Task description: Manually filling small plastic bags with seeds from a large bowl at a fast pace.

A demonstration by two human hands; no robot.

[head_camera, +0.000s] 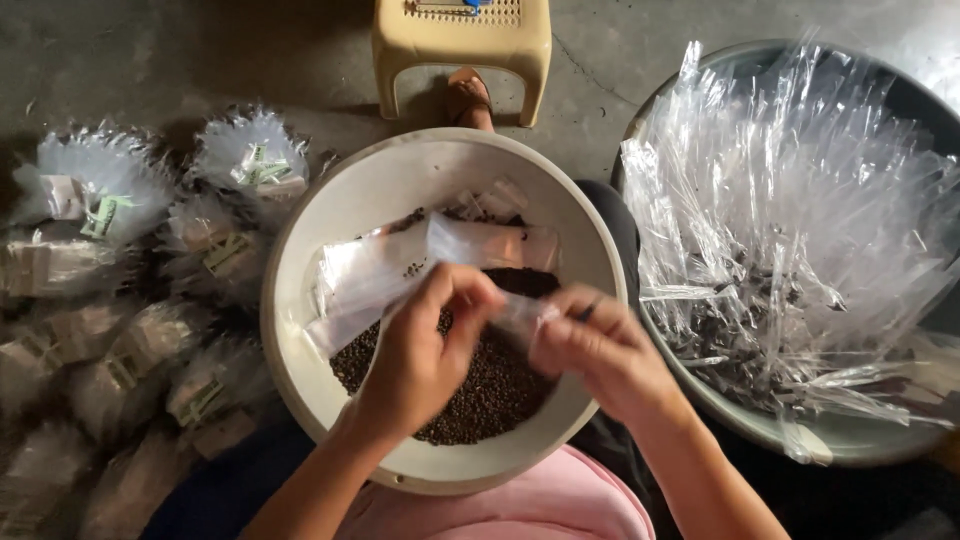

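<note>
A grey concrete floor point(180, 60) carries everything here. The largest thing on it is a wide grey basin point(850, 440) at the right, heaped with long, empty clear plastic sleeves point(800, 200) that fan upward and outward; some dark bits lie among them near the bottom.

In the middle sits a round cream-white bowl point(330, 210), resting over the person's lap, just above a pink garment point(570, 500). The bowl holds a mound of small dark round seeds point(490, 390), like peppercorns, piled in its lower half, and several clear narrow bags point(370, 270) lie across its upper part, a few seeds showing inside them.

At the left, on the floor, a spread of filled clear packets point(110, 300) lies bundled in bunches; small white-and-green paper labels point(255, 168) show through the upper bunches, and the lower ones are blurred.

At the top stands a low tan plastic stool point(462, 45), with a sandalled foot point(470, 95) beneath it.

Over the seeds, both hands work on one small clear bag point(520, 310). The left hand point(425, 350) has its fingers curled and pinched onto the bag's near end; the right hand point(600, 350) pinches the other end between thumb and fingertips, a dark ring on one finger. The bag is stretched between them, just above the seed mound.
</note>
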